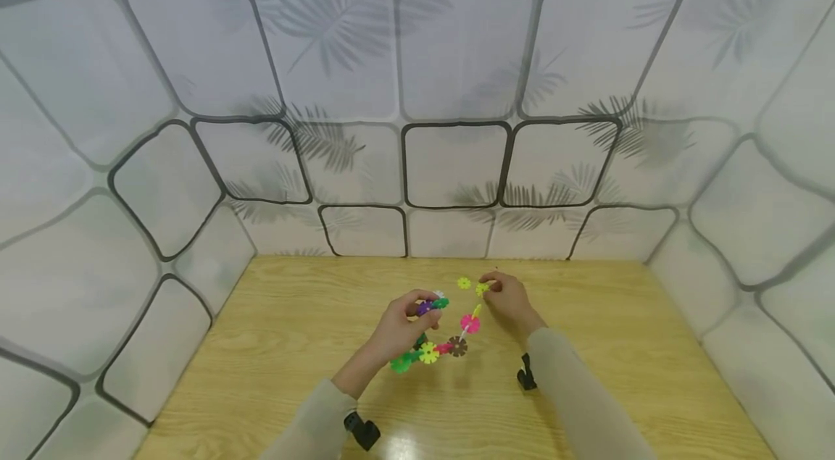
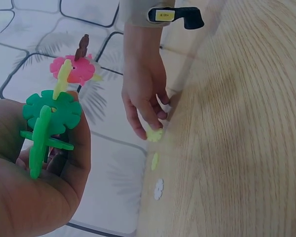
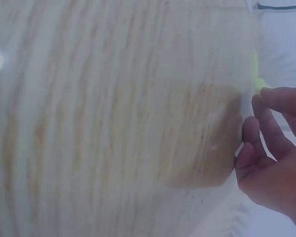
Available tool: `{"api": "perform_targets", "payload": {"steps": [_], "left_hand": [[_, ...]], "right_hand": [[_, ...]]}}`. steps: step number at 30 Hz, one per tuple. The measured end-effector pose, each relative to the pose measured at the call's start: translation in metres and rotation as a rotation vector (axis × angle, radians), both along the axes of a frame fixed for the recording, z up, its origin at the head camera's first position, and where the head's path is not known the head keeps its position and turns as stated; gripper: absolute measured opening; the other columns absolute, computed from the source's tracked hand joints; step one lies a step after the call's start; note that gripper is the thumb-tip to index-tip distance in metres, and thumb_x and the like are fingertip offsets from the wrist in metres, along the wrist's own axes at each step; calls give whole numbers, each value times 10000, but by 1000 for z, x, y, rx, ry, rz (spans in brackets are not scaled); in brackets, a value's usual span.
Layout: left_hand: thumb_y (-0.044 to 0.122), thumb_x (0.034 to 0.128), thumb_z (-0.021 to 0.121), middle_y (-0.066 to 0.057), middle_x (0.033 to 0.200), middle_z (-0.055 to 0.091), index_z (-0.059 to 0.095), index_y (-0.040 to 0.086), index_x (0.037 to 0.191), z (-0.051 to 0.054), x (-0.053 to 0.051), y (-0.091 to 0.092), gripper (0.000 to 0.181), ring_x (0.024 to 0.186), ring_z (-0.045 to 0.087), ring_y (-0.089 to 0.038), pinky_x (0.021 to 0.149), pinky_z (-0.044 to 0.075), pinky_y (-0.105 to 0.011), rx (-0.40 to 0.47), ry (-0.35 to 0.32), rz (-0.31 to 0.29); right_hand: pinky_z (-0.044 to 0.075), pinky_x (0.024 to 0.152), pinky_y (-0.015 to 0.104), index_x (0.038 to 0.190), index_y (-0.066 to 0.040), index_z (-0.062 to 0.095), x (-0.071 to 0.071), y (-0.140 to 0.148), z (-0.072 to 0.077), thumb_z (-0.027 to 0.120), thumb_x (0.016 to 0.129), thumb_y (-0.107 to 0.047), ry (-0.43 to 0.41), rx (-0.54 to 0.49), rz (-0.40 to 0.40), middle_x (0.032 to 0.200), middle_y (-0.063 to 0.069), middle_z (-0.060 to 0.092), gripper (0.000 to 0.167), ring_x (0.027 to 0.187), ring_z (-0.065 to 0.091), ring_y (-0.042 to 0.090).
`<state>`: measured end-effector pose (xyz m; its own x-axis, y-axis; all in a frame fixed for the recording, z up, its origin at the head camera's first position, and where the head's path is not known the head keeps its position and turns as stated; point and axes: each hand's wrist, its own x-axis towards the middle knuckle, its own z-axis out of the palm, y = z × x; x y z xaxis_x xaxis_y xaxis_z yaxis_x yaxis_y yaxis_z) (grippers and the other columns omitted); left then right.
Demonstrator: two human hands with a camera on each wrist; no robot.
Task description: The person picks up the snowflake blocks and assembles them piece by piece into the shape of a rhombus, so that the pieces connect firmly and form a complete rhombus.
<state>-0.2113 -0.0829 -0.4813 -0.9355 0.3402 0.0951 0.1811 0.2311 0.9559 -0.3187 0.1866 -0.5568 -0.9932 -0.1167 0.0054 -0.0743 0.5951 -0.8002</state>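
Note:
My left hand grips one end of a chain of flower-shaped plastic discs, slotted together, with a purple disc and a green disc at its fingers. The chain curves below the hand through a yellow disc, a brown disc and a pink disc. Farther right, my right hand pinches a loose yellow flower disc between thumb and fingertip, low over the table. In the right wrist view, only a yellow sliver of that disc shows past the fingertips.
Another yellow disc lies on the wooden table left of my right hand. Beyond it in the left wrist view is a white disc. Patterned cloth walls stand behind and at both sides of the table.

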Motion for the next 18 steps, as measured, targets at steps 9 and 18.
{"api": "perform_targets", "payload": {"steps": [9, 18], "left_hand": [[155, 1060, 653, -260, 999, 750, 663, 30, 1308, 0, 0, 0, 278, 879, 708, -187, 626, 480, -204, 5, -8, -8], [151, 1060, 651, -206, 957, 754, 664, 24, 1299, -2, -3, -2, 271, 834, 678, -119, 609, 486, -207, 5, 3, 1]], "right_hand": [[540, 717, 294, 1366, 28, 648, 12, 2, 17, 625, 992, -33, -113, -160, 23, 1140, 238, 703, 379, 908, 667, 261], [589, 790, 427, 1352, 56, 627, 26, -7, 45, 615, 1041, -120, -122, -215, 98, 1082, 269, 726, 358, 904, 667, 217]]}}
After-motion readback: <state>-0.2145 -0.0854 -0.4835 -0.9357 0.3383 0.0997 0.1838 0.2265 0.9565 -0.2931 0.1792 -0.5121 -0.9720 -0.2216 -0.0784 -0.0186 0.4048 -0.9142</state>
